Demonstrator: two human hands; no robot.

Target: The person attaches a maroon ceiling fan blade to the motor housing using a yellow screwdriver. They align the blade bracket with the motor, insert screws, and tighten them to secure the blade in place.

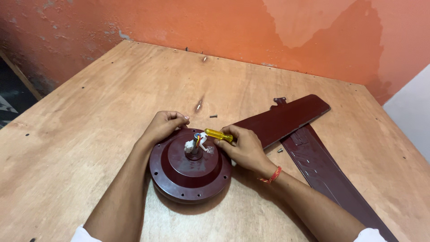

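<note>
Fingers of your left hand (165, 125) curl over the far rim of the motor (190, 166) at frame centre, steadying it; your right hand (242, 148) pinches the yellow screwdriver (218, 135), tip toward the hub. Blades (304, 134) lie right.

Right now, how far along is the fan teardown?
Done: two dark red blades lie detached on the plywood table, with loose screws beside them. In hand: the left hand steadies the far rim of the motor housing; the right hand holds a yellow-handled screwdriver near the central shaft and wires. Left: the housing looks closed; other blades are not in view.
</note>
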